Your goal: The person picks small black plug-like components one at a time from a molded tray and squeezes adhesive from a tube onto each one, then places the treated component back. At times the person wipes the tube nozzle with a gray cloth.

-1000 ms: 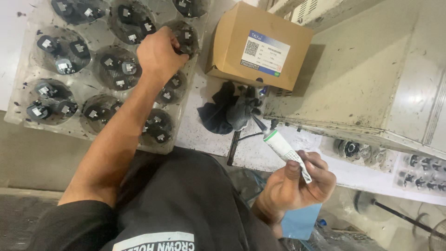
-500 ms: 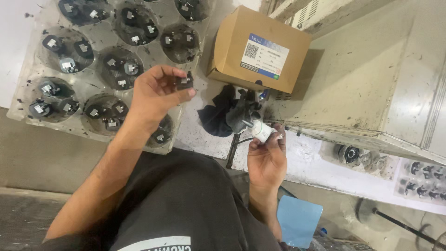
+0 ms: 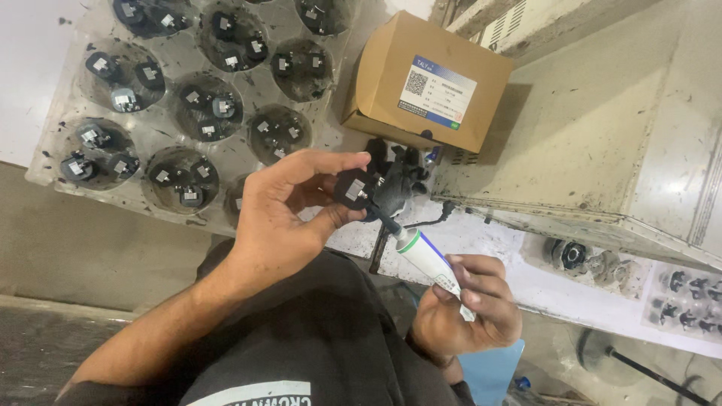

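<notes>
My left hand holds a small black part with a white label between thumb and fingers, in front of my chest. My right hand grips a white tube with a green collar and a thin dark nozzle. The nozzle tip points up at the black part and sits right beside it; contact cannot be told. Behind my left hand lies a clear plastic tray with round wells, each holding a few of the same black labelled parts.
A brown cardboard box with a white label stands right of the tray. A black fixture sits below the box. A grey metal housing fills the right side, with more small black parts near its lower right.
My left hand brought the black part lower and closer to me. My right hand moved down and right, and turned the tube so its nozzle meets the part.
</notes>
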